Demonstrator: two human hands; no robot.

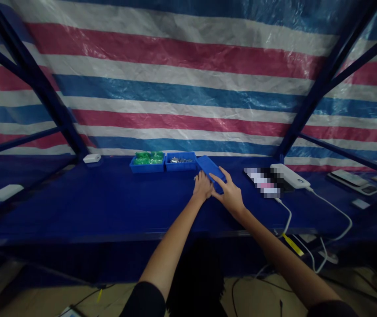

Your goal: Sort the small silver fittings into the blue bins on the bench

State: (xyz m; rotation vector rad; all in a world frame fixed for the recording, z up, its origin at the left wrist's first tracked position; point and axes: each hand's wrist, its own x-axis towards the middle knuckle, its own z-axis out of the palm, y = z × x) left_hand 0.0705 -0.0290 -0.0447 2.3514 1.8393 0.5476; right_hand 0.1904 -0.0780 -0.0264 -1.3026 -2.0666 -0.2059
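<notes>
Just right of centre, the right hand (230,196) is spread against the angled blue tray (210,166), the left hand (203,186) curled by its near edge, hold unclear, seemingly positioning it, which calls for steadiness.

Glossy red-white-blue striped plastic sheeting (188,79) spans the upper frame. White oblong plastic device (290,175), rounded corners, lies right of centre. White rectangular block (5,193) sits at far left.
</notes>
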